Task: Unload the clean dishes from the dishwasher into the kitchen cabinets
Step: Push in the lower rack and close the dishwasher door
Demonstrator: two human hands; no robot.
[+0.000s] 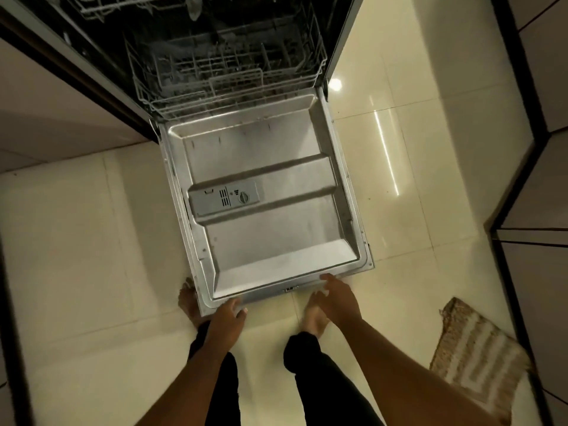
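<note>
Single head-mounted view; no second camera shares the scene. The wide-angle lens sits on my head and looks almost straight down, tilted slightly forward. My left hand [228, 315] and right hand [336, 298] enter from the bottom edge, both at the near rim of the open dishwasher door [270, 186], which fills the centre of the frame just beyond them. Farther beyond my hands, at the top edge, lies the lower rack [227, 78]. The floor [86, 241] spreads to either side of my hands. Wide-angle distortion bends the cabinet edges at the frame margins.
</note>
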